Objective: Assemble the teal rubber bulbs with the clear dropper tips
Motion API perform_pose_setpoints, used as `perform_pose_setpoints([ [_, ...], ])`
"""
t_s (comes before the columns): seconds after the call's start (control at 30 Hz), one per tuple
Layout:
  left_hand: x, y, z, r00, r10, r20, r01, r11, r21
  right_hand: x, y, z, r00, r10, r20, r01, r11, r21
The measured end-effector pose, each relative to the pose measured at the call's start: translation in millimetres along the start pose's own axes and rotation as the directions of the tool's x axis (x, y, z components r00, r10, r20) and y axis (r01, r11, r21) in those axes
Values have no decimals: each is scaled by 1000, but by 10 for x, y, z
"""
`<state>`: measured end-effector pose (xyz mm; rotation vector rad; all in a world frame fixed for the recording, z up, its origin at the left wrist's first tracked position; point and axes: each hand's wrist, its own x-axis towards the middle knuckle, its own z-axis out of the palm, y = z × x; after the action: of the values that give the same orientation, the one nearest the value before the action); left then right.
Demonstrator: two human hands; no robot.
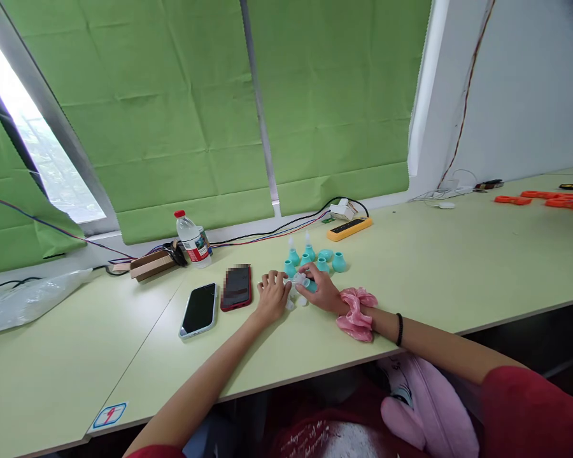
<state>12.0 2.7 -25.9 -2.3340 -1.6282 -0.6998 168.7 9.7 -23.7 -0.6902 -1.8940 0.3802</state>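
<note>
My right hand is closed around a small teal rubber bulb, tilted toward the left. A clear plastic tip shows at the bulb's left end, between my two hands. My left hand has its fingers curled in at that tip and seems to pinch it; the exact contact is too small to make out. Beyond my hands stand several teal bulbs, among them one bulb at the right. Two at the back carry clear nozzles. Small translucent pieces lie on the table below my hands.
Left of my hands lie a red-cased phone and a white-edged phone. Behind are a red-capped bottle, an open cardboard box, a yellow power strip and cables. Orange tools lie far right; a plastic bag lies left.
</note>
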Motion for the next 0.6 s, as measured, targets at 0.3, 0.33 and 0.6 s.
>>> perform_pose_setpoints([
  [0.3,-94,47,1,955,146,258,-161,986,39,10,10,7,992,59,113,-45,992,-120],
  [0.33,-93,46,16,951,136,278,-155,987,46,15,12,9,990,59,129,-40,989,-145],
  [0.6,-73,14,22,940,140,312,-173,982,78,6,39,42,979,56,194,-4,965,-260],
])
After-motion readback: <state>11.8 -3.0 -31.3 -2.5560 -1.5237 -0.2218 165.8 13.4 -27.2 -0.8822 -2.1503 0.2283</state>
